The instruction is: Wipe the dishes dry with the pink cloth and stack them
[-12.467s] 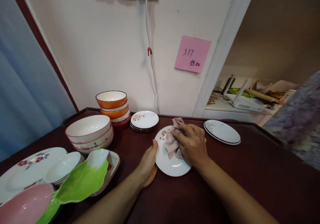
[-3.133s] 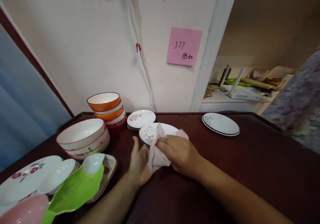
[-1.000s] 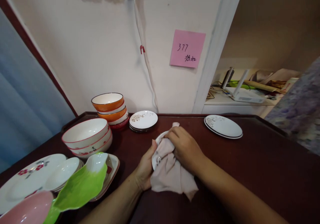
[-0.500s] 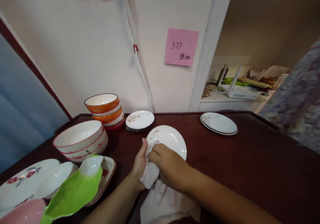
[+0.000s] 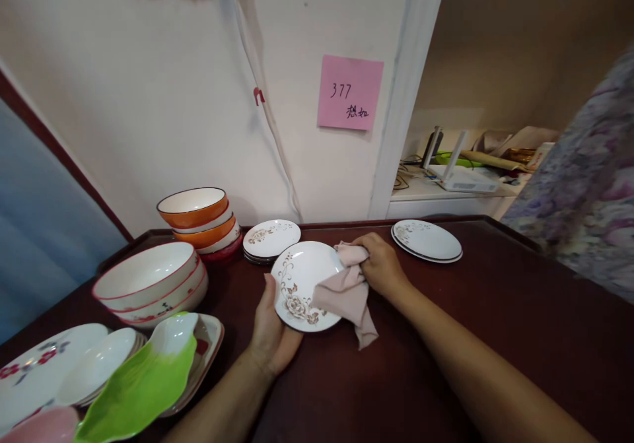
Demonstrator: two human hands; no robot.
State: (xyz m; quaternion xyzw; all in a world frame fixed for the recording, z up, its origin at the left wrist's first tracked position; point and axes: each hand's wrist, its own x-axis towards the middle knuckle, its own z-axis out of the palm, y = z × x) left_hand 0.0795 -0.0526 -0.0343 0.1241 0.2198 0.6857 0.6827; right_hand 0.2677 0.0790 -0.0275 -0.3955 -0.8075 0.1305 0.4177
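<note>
My left hand [image 5: 273, 334] grips a small white plate [image 5: 310, 274] with a brown flower pattern by its left and lower edge; the thumb shows at the rim and the other fingers go under it. The plate is tilted toward me above the dark table. My right hand [image 5: 382, 263] is closed on a pale pink cloth [image 5: 347, 291] at the plate's right edge. Part of the cloth drapes over the plate's right side and its lower corner hangs down.
Behind the held plate is a stack of small plates [image 5: 271, 238]; two more plates [image 5: 426, 240] lie at the right back. On the left stand orange bowls [image 5: 192, 215], large white bowls [image 5: 148, 274], a green leaf-shaped dish [image 5: 143, 387] and an oval plate [image 5: 42, 370].
My right hand has moved the cloth from the plate's left edge across to its right side. The flower pattern, partly covered before, now shows. The view has shifted slightly.
</note>
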